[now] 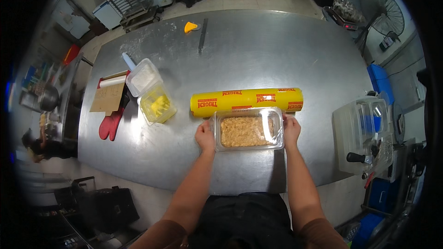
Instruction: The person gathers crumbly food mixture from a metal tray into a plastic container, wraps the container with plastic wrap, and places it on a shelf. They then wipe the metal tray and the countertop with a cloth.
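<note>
A clear plastic container holds a rectangular baked loaf with a rough, golden, flaky-looking top. Glare lies across the container's right end, and I cannot tell whether plastic film or a lid covers it. My left hand grips the left end, while my right hand has hold of the right end. Just beyond the container, a yellow Trigem roll of cling film lies crosswise on the steel table. The container's far rim overlaps the roll's near edge in view.
To the left are a tub with yellow contents, a tub of white powder, a cardboard piece with writing and red oven mitts. A yellow-handled scraper and dark strip lie farther back. Utensil bins stand right.
</note>
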Demonstrator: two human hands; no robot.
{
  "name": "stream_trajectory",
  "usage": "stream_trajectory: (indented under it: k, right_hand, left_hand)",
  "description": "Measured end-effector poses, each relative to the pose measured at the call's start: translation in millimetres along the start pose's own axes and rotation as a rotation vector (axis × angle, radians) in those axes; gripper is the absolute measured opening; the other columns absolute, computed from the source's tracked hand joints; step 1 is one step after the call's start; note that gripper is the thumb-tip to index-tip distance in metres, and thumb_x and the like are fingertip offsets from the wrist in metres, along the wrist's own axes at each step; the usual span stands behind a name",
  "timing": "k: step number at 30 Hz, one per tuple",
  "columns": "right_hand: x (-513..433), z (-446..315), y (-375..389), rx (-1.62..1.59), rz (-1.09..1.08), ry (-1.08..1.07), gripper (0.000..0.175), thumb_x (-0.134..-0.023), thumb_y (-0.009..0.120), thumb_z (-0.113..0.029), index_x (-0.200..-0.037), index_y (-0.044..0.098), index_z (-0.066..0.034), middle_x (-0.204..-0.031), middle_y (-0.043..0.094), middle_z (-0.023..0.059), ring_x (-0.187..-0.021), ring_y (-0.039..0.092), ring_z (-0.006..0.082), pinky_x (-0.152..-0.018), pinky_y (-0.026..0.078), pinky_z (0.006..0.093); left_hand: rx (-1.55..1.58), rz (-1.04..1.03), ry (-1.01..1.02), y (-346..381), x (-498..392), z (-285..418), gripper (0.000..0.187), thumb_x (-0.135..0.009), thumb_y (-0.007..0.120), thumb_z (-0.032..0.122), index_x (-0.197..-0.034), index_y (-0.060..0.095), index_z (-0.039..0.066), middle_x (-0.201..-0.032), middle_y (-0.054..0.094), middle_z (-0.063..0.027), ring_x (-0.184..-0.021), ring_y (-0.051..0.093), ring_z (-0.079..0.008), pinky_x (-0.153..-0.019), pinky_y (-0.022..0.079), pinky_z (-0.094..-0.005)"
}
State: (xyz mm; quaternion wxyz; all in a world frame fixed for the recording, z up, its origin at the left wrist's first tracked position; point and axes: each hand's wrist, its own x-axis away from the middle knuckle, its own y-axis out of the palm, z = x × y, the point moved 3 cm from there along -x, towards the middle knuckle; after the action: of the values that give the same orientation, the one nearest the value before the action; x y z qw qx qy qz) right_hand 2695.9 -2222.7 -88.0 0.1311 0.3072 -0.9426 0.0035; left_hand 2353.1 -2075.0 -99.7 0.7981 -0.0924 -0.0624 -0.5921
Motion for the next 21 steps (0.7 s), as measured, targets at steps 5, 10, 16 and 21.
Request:
stream_trajectory:
  k: [5,10,16,21]
  right_hand:
    - [8,-6,6,0.028,-0.187,0.1,0.029,-0.108,0.053,-0.012,-0.132,0.064,-0.0006,-0.118,0.071,0.0116,-0.096,0.07,0.0178,-0.092,0.056,0.0301]
    - [27,-11,14,-0.414,-0.256,0.366,0.035,-0.108,0.052,-0.019,-0.139,0.061,-0.0043,-0.122,0.071,0.0133,-0.107,0.07,0.0236,-0.096,0.058,0.0395]
    - [107,42,-2,-0.498,-0.006,0.22,0.034,-0.103,0.054,-0.009,-0.136,0.061,-0.0014,-0.123,0.071,0.0118,-0.113,0.068,0.0255,-0.1,0.055,0.0385]
    - [145,10,-48,0.252,0.03,0.035,0.034,-0.095,0.052,0.009,-0.126,0.063,0.0,-0.119,0.069,0.0103,-0.11,0.067,0.0214,-0.095,0.054,0.0316]
  left_hand:
    - [-0.119,-0.341,-0.026,7,9,5,0.024,-0.104,0.068,0.014,-0.12,0.071,-0.003,-0.11,0.072,-0.0082,-0.098,0.067,-0.0162,-0.084,0.054,-0.0272]
    - [0.161,-0.491,-0.31,6,11,3,0.027,-0.105,0.064,0.01,-0.13,0.061,0.0,-0.122,0.066,-0.0092,-0.107,0.065,-0.0165,-0.089,0.054,-0.028]
    - [0.47,-0.386,-0.457,-30,75,-21,0.026,-0.103,0.063,0.004,-0.128,0.06,0.001,-0.121,0.068,-0.0094,-0.11,0.066,-0.0186,-0.098,0.053,-0.0313]
    - [-0.076,-0.461,-0.046,-68,76,20,0.022,-0.104,0.061,0.004,-0.125,0.063,-0.001,-0.121,0.068,-0.0101,-0.113,0.065,-0.0176,-0.099,0.052,-0.032]
